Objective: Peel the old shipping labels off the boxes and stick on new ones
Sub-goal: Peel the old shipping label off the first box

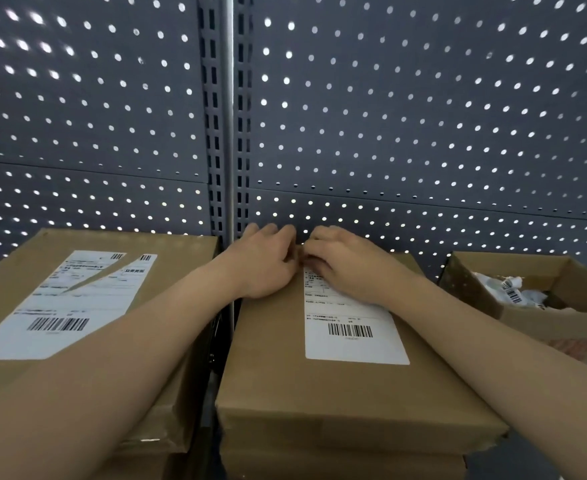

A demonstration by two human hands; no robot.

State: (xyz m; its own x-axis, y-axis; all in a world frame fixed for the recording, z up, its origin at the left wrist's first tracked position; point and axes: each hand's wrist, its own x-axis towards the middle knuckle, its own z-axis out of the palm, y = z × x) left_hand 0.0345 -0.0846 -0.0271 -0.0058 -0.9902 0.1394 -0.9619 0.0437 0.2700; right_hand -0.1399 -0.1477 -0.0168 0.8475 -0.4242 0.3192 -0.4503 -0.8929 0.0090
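Observation:
A closed brown box (pixel 347 386) lies in front of me, on top of another box. A white shipping label (pixel 352 327) with a barcode is stuck to its top. Both hands meet at the label's far edge. My left hand (pixel 262 263) rests on the box with its fingers curled at the label's top left corner. My right hand (pixel 342 261) covers the label's upper part, fingertips curled at the same edge. Whether either hand pinches the label is hidden. To the left, a second brown box (pixel 167 341) carries a larger white label (pixel 73 306) with a torn gap.
An open cardboard box (pixel 541 313) at the right holds crumpled white label scraps (pixel 510 289). A grey pegboard wall (pixel 389 116) with a slotted upright post (pixel 228 116) stands right behind the boxes. A dark gap separates the two box stacks.

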